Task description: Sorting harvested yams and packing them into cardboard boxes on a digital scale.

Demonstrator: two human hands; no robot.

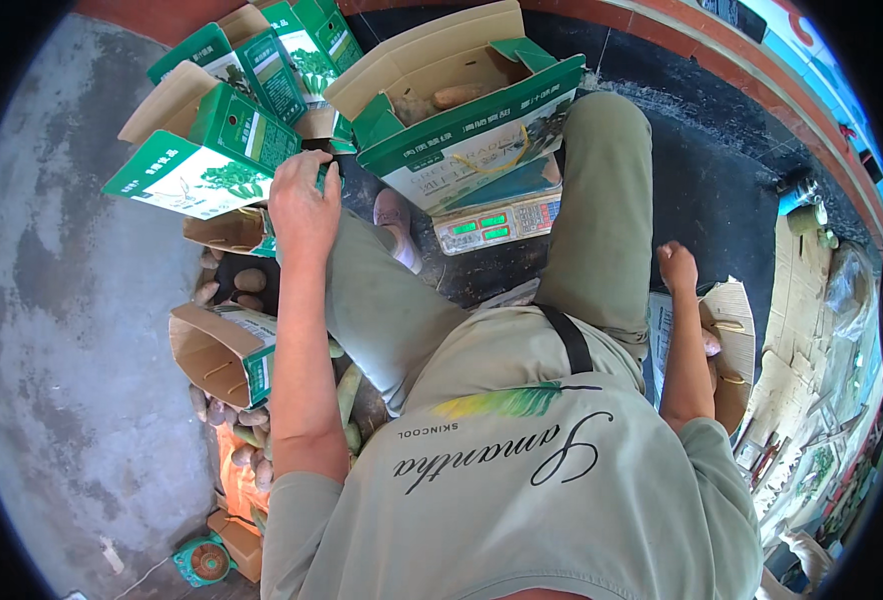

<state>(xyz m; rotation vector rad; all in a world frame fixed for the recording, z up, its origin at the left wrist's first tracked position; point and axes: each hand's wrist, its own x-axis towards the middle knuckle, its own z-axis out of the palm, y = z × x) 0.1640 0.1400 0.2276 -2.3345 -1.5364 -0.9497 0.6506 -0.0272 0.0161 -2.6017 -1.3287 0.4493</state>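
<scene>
My left hand (305,205) is closed at the right side of a green-and-white carton (197,172) with its brown flap raised. A small green piece shows between thumb and fingers; I cannot make out what it belongs to. Ahead of me, a larger green-and-white carton (472,135) stands open on a digital scale (499,228) with lit green displays. A brownish oblong root vegetable (459,96) shows inside it. My right hand (677,266) is curled into a fist beyond my right thigh, with nothing visible in it. Beside that forearm stands an open carton (732,315) with a root vegetable partly visible.
More green cartons (252,75) stand at the back left. An open carton (212,355) lies left of my left forearm, with several root vegetables (250,280) on the floor around it. Flattened cardboard (802,300) covers the floor at right. A green round device (204,560) sits lower left.
</scene>
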